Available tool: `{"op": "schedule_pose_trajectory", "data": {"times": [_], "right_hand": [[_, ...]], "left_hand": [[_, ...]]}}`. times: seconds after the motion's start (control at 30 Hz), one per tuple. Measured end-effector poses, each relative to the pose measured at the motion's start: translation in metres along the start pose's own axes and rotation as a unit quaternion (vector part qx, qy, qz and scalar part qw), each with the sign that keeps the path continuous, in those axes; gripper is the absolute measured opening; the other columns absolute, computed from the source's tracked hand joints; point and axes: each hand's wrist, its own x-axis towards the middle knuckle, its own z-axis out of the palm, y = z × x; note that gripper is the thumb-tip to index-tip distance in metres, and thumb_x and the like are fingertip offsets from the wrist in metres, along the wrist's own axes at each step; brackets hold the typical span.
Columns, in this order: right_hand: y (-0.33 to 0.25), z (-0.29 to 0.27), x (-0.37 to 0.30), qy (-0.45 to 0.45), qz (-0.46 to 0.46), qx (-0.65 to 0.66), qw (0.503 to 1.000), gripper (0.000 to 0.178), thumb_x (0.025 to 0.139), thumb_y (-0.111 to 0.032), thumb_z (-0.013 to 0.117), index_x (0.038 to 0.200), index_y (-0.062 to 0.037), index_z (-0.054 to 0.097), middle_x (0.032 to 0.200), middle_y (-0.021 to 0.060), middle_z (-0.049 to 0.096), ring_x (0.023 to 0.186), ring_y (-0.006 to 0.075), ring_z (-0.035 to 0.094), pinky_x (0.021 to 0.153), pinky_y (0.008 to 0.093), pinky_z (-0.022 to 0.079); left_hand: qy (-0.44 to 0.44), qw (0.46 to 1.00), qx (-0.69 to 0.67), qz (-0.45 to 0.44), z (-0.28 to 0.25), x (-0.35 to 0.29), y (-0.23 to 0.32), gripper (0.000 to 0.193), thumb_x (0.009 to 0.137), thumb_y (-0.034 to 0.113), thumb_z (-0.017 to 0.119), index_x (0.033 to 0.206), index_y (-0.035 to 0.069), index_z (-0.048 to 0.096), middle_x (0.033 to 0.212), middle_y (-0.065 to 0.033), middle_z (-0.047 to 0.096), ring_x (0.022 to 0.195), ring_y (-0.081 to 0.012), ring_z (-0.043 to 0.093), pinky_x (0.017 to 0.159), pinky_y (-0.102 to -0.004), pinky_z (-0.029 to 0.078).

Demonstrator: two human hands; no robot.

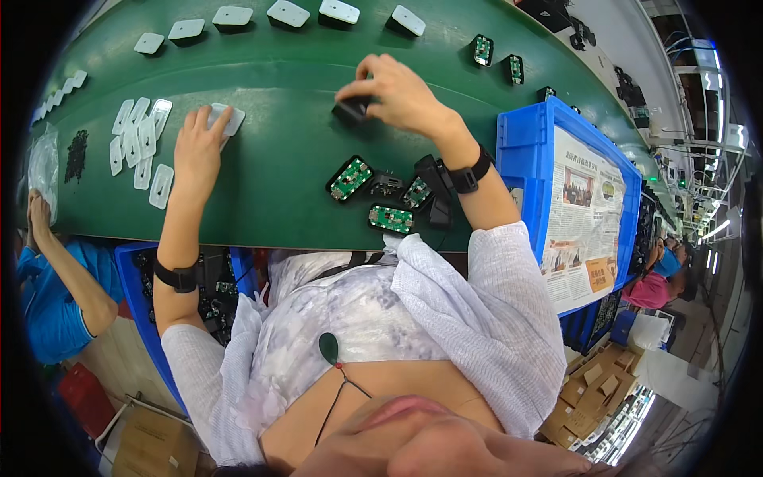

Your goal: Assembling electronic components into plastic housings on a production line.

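My left hand [197, 155] rests at the table with its fingers closed on the edge of a pale plastic cover [232, 121]. To its left lies a loose group of similar white covers [147, 137], with a single cover [161, 188] nearer me. My right hand [391, 89] grips a small black housing [350, 110] from above, thumb and fingers around it. Nearer me on the right are black housings with green circuit boards [350, 180], one more board [391, 218] close to the table edge, and a black boxy part [433, 187] by my right wrist.
Capped units [233, 17] line the far side of the green table [270, 195]. Small black parts [76, 155] lie at left beside a clear bag [43, 171], where a co-worker's hand [38, 219] rests. A blue crate [524, 135] with newspaper stands right; another blue bin [143, 318] sits below the edge.
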Motion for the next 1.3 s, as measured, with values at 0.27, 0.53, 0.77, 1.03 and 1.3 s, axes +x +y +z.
{"op": "schedule_pose_trajectory", "data": {"times": [0.27,0.53,0.77,1.03,1.3], "right_hand": [[0.065,0.003,-0.009,0.093,0.052,0.189,0.976,0.055,0.074,0.013,0.04,0.109,-0.0169,0.071,0.124,0.0124,0.056,0.117,0.0286,0.051,0.098,0.0359,0.043],[0.015,-0.006,-0.004,0.079,0.196,-0.045,0.976,0.048,0.077,-0.052,0.069,0.11,-0.0178,0.067,0.103,0.0129,0.057,0.092,0.0317,0.062,0.079,0.0398,0.051],[0.046,0.002,-0.007,0.103,0.16,-0.006,0.982,0.034,0.077,-0.033,0.074,0.099,-0.0101,0.06,0.097,0.0158,0.055,0.083,0.0345,0.06,0.076,0.0426,0.05],[0.028,-0.021,-0.01,-0.027,0.227,0.0,0.973,0.038,0.078,-0.016,0.072,0.111,-0.0061,0.055,0.099,0.0183,0.064,0.091,0.0353,0.061,0.08,0.0416,0.049],[-0.021,0.001,0.052,0.095,-0.056,0.064,0.992,0.038,0.083,-0.011,0.067,0.119,-0.0071,0.058,0.104,0.0151,0.062,0.091,0.0329,0.061,0.08,0.0372,0.05]], "left_hand": [[0.103,0.991,-0.078,0.042,0.023,0.008,0.056,0.04,0.079,0.023,0.069,0.114,0.008,0.057,0.119,-0.0104,0.055,0.113,-0.0294,0.051,0.089,-0.0419,0.044],[0.148,0.983,-0.098,0.052,0.025,0.026,0.097,0.037,0.077,0.025,0.071,0.11,0.013,0.061,0.109,-0.0062,0.057,0.102,-0.0257,0.054,0.083,-0.0384,0.044],[0.153,0.979,-0.133,-0.029,0.03,0.021,0.046,0.05,0.075,0.03,0.074,0.12,0.015,0.058,0.114,-0.0061,0.056,0.108,-0.0274,0.051,0.085,-0.0412,0.043],[0.109,0.979,-0.17,-0.03,0.008,-0.026,0.047,0.073,0.077,0.026,0.074,0.141,0.016,0.041,0.134,-0.0153,0.045,0.123,-0.0359,0.043,0.101,-0.0472,0.038],[0.16,0.97,-0.184,-0.025,0.026,0.012,0.042,0.048,0.08,0.01,0.067,0.126,0.007,0.053,0.119,-0.0107,0.057,0.11,-0.0313,0.052,0.092,-0.0407,0.044]]}}
